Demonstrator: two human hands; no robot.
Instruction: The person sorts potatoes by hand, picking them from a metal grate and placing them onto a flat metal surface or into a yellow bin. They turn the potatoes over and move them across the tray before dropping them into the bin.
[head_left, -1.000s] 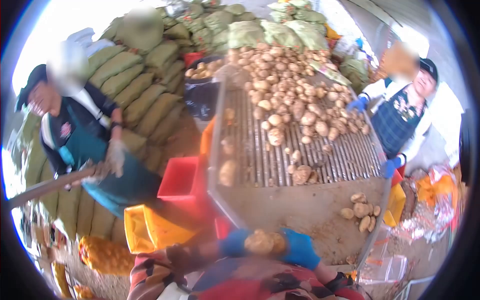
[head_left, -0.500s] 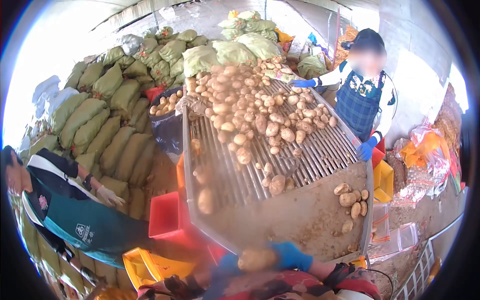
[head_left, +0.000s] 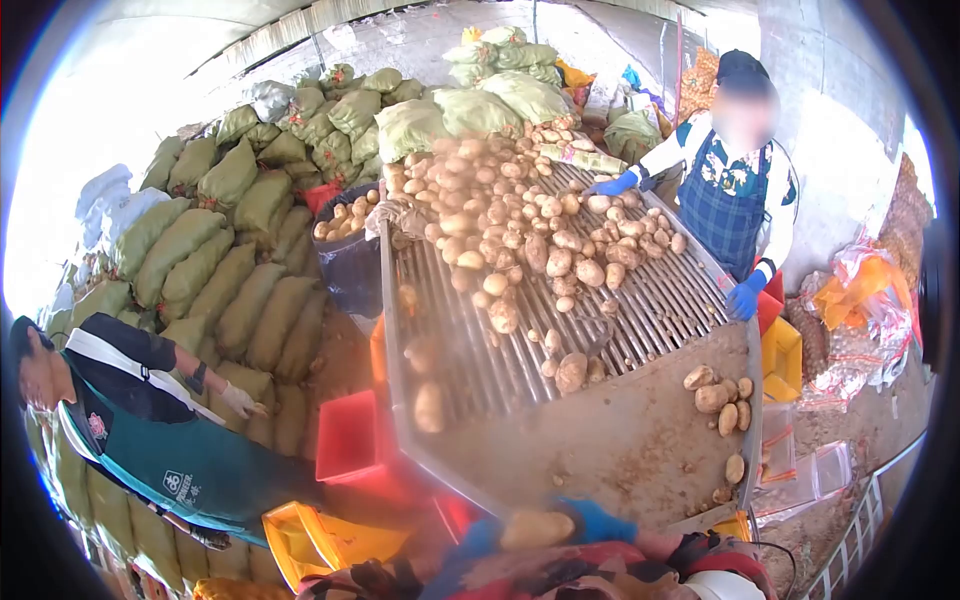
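Observation:
My left hand [head_left: 474, 543] and my right hand [head_left: 600, 521], both in blue gloves, are at the near edge of a metal sorting table [head_left: 560, 455]. A large oblong potato [head_left: 537, 530] is between them, touching both gloves. My fingers look closed around it, though the left ones are blurred and the right ones partly hidden behind it. Many loose potatoes [head_left: 535, 252] lie heaped over the slatted part of the table. A smaller group of potatoes [head_left: 711, 399] rests at the right side of the flat near part.
Red crate [head_left: 349, 437] and yellow crate [head_left: 330, 540] stand left of the table; another yellow crate [head_left: 781, 361] is at right. A person in a plaid apron [head_left: 728, 215] touches the right rim. Another person in green [head_left: 165, 440] stands left, before stacked sacks [head_left: 250, 300].
The whole view has shifted slightly, so the table appears farther right. My hands stay around the potato at the near edge. The person at left has shifted a little.

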